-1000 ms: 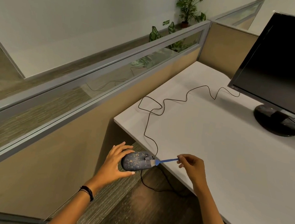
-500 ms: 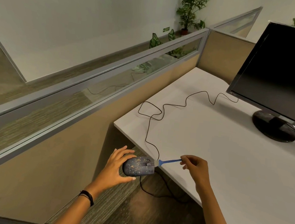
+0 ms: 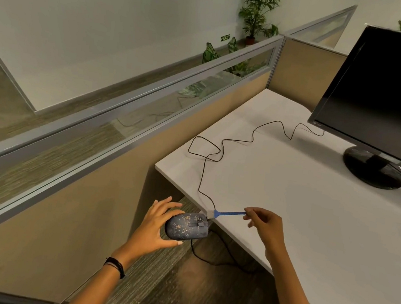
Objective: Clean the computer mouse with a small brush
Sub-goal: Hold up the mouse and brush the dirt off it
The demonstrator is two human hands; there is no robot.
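Observation:
A dark blue-grey computer mouse [image 3: 187, 226], speckled with pale crumbs, is held in the air just off the desk's left front edge. My left hand [image 3: 156, 226] grips its rear end from the left. A small blue brush [image 3: 227, 214] with white bristles is pinched at its handle end by my right hand [image 3: 265, 223]. The bristles sit at the mouse's front end, just above where the cable leaves it. The mouse's black cable [image 3: 219, 151] loops over the desk toward the monitor and also hangs below the desk edge.
The white desk [image 3: 312, 214] fills the right side. A black monitor [image 3: 388, 98] on a round stand [image 3: 373, 169] stands at the back right. A tan cubicle partition with a glass strip [image 3: 122, 128] runs along the left. Carpeted floor lies below my hands.
The brush's bristles have moved from on the mouse's front top to just beyond its front end. Both hands and the mouse stay in about the same place; the view tilted slightly.

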